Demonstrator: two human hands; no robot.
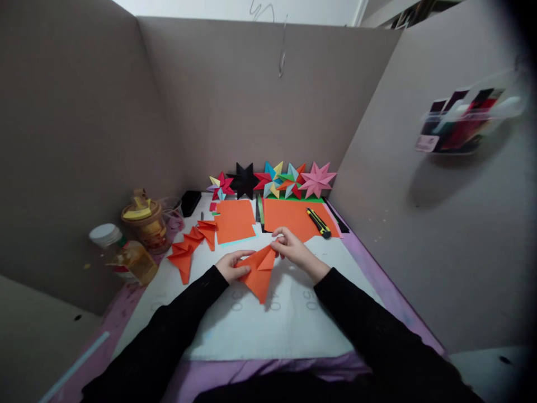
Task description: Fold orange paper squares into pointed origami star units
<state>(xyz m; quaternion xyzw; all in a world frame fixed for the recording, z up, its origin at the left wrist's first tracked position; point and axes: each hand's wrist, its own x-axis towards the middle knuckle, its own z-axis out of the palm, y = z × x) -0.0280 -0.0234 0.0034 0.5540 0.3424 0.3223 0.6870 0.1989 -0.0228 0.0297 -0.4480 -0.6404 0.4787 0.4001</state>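
Note:
A folded orange paper piece (260, 274) lies on the white mat (285, 324), pointing toward me. My left hand (232, 265) pinches its left edge, fingers closed on the paper. My right hand (293, 249) grips its upper right corner, fingers curled on the fold. Several finished folded orange points (191, 246) lie in a row to the left of my hands. Behind my hands lie flat orange sheets (235, 221), with a larger orange sheet (293, 218) to their right.
Several paper stars (272, 180) lean on the back wall. A yellow-black utility knife (319, 223) rests on the right sheet. A bottle with a white cap (126, 254) and a yellow-lidded jar (145, 224) stand at left. Cardboard walls enclose three sides; a clear holder (465, 120) hangs on the right one.

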